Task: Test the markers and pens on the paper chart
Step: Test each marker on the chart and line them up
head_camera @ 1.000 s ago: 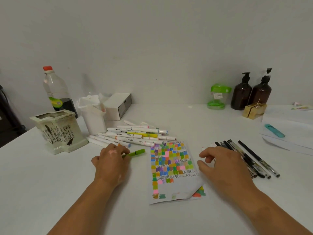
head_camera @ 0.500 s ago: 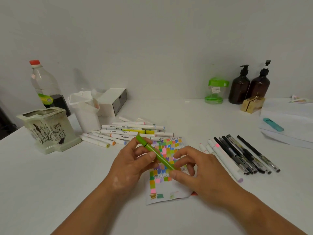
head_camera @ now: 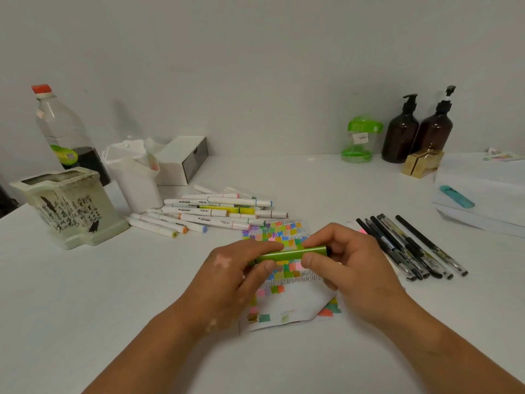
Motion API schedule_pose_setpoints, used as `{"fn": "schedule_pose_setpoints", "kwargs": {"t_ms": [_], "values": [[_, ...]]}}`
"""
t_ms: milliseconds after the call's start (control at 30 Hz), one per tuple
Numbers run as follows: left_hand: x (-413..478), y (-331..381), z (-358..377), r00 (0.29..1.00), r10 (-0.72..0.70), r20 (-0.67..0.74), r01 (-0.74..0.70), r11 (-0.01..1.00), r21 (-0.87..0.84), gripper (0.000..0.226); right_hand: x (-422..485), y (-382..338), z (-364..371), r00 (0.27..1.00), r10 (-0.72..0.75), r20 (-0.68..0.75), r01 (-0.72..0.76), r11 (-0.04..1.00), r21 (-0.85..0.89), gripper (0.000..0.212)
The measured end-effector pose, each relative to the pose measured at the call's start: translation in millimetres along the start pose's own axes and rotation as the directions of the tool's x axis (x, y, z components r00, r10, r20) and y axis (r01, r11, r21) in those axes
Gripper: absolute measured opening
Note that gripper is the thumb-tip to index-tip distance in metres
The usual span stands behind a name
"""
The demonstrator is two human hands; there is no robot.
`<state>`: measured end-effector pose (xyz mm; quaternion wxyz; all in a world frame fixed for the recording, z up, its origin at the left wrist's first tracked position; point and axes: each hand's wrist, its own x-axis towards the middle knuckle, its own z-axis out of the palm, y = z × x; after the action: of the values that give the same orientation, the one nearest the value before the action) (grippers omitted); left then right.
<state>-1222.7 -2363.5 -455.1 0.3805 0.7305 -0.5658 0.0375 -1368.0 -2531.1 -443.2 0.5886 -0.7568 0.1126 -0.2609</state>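
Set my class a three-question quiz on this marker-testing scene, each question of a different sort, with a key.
1. True or false: both the left hand and the right hand hold the green marker.
2. Where do the black pens lie? A) under the paper chart; B) on the table, right of the chart; C) in the left hand.
3. How many brown pump bottles stand by the wall?
Key: 1 true; 2 B; 3 two.

two hands (head_camera: 230, 277) (head_camera: 355, 265), one green marker (head_camera: 287, 253), two pump bottles (head_camera: 399, 137) (head_camera: 433, 132)
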Motion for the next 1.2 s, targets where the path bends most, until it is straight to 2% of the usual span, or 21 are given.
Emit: {"fn": "schedule_pose_setpoints", "kwargs": {"t_ms": [67, 133, 300, 467, 567, 667, 733, 867, 1033, 1200], "values": [[0, 2, 2, 0.998, 0.014, 0.053, -0.017, 0.999, 0.045, 0.034, -1, -2, 3, 0.999, 0.016, 0.028, -0.019, 0.993, 0.120, 0.012], [-1, 4, 3, 0.996, 0.011, 0.091, -0.015, 0.999, 0.041, 0.033, -2, -3, 6, 0.997, 0.037, 0.071, -0.048, 0.986, 0.160, 0.015], [-1, 12, 8, 0.991, 0.041, 0.126, -0.039, 0.999, -0.018, 0.023, -5, -4, 12, 0.985, 0.072, 0.154, -0.093, 0.987, 0.129, 0.012], [-1, 13, 9, 0.989, 0.013, 0.145, -0.009, 0.999, -0.032, 0.032, -6, -4, 10, 0.978, 0.082, 0.192, -0.104, 0.989, 0.107, 0.012], [-2, 10, 12, 0.989, -0.016, 0.148, 0.018, 1.000, -0.010, 0.031, -5, -4, 11, 0.987, 0.092, 0.130, -0.107, 0.988, 0.109, 0.009], [-4, -1, 13, 0.974, -0.148, 0.174, 0.133, 0.986, 0.097, 0.049, -1, -1, 8, 0.986, 0.166, -0.026, -0.158, 0.967, 0.201, 0.007], [-6, -9, 13, 0.951, -0.226, 0.213, 0.195, 0.969, 0.155, 0.059, 0, -1, 3, 0.974, 0.219, -0.062, -0.200, 0.953, 0.228, 0.006], [-6, -16, 15, 0.926, -0.260, 0.273, 0.194, 0.949, 0.247, 0.071, -2, 1, 5, 0.960, 0.278, 0.028, -0.279, 0.952, 0.128, 0.027], [-7, -19, 17, 0.911, -0.289, 0.294, 0.198, 0.932, 0.303, 0.079, -4, 6, 12, 0.939, 0.345, 0.017, -0.342, 0.936, -0.086, 0.015], [-6, -21, 18, 0.904, -0.296, 0.309, 0.199, 0.930, 0.308, 0.083, -5, 8, 13, 0.952, 0.305, 0.009, -0.293, 0.923, -0.248, 0.012]]}}
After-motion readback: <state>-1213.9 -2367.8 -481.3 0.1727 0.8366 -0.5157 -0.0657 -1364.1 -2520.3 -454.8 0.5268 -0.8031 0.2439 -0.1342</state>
